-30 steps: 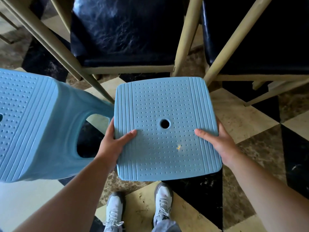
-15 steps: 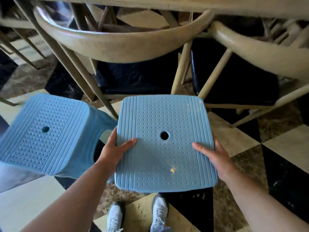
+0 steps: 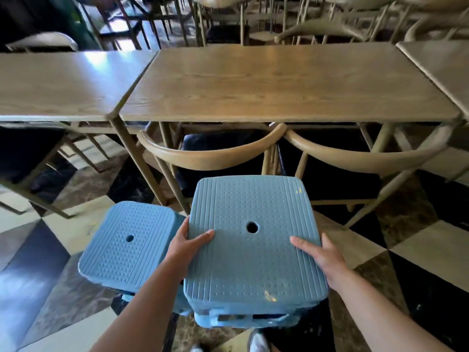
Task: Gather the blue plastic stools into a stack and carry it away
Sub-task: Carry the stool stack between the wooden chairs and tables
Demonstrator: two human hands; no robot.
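The person holds a blue plastic stool point(image 3: 253, 237) up in front of the body, above the checkered floor point(image 3: 33, 275). The left hand point(image 3: 186, 246) grips its left edge, thumb lying across the dotted seat and the other fingers wrapped out of sight under the rim. The right hand point(image 3: 322, 252) grips the right edge the same way, thumb on top, fingers curled below. Under the near rim a second blue rim shows, so this looks like at least 2 stools already nested, though how many I cannot tell.

A second blue stool point(image 3: 129, 243) sits just beside the held one on its left, lower down, partly hidden behind the left forearm. Whether it stands alone or on another stool is not clear. Beyond both are 2 wooden chairs point(image 3: 210, 156) tucked under a wooden tabletop point(image 3: 279, 82).

Judging by this, the gathering step is in hand: one stool is lifted, the neighbour not yet joined. The next move calls for swinging the held stool leftward until its seat is squarely over the other, matching the corners so the legs slide down outside it, then lowering evenly with both hands. A tilted descent could jam a leg on the rim.
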